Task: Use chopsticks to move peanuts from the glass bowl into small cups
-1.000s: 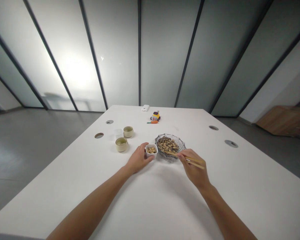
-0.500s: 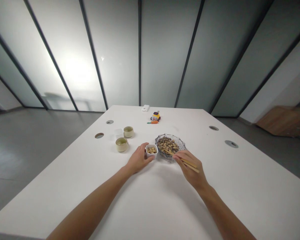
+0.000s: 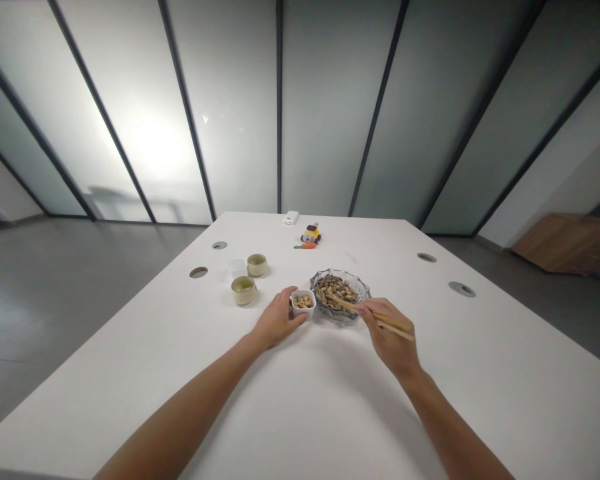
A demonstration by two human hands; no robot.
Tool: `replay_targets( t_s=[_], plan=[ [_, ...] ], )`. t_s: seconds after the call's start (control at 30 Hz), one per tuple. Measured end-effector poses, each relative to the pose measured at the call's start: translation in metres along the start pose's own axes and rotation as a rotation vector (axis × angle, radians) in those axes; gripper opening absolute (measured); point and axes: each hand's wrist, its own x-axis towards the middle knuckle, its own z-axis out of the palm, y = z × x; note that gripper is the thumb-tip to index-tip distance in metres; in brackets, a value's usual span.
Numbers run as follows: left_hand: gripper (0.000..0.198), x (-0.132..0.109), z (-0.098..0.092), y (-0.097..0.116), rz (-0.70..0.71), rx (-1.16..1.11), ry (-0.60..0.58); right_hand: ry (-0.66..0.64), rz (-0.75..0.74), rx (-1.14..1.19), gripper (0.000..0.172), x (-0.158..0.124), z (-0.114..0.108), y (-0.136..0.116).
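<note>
My left hand [image 3: 276, 321] curls around the near side of a small white square bowl [image 3: 303, 303] that contains a few pale nuts. My right hand [image 3: 391, 333] is closed on a pair of wooden chopsticks [image 3: 375, 315]. Their tips reach into a clear glass bowl [image 3: 361, 288] heaped with mixed nuts and seeds, just right of the white bowl. Both bowls stand on a white table [image 3: 305, 400].
Two beige ceramic cups [image 3: 243, 290] [image 3: 257, 265] and a small white container [image 3: 238, 267] stand to the left. A yellow toy [image 3: 311, 234], an orange item [image 3: 306, 246] and a white box [image 3: 291, 217] sit at the far edge. Round cable holes [image 3: 198, 272] mark the tabletop.
My right hand pushed left over the glass bowl, then drew back to the right, chopstick tips still in the nuts. My left hand stayed on the white bowl.
</note>
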Motion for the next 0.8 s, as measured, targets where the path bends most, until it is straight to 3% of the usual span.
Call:
replay_targets(
  t_s=[0.33,0.63,0.8],
  plan=[
    [0.065,0.0001,-0.0004,0.0020,0.003,-0.001,0.004,-0.048,0.042,0.052,0.025,-0.0025,0.0053,-0.0001],
    [0.066,-0.0003,-0.0005,0.0000,-0.002,0.007,-0.006,0.070,-0.008,-0.054,0.026,0.0000,0.0014,-0.0019],
    [0.066,0.0001,-0.0007,0.0024,-0.001,0.004,0.001,0.003,0.001,-0.006,0.025,-0.0017,0.0044,-0.0035]
  ],
)
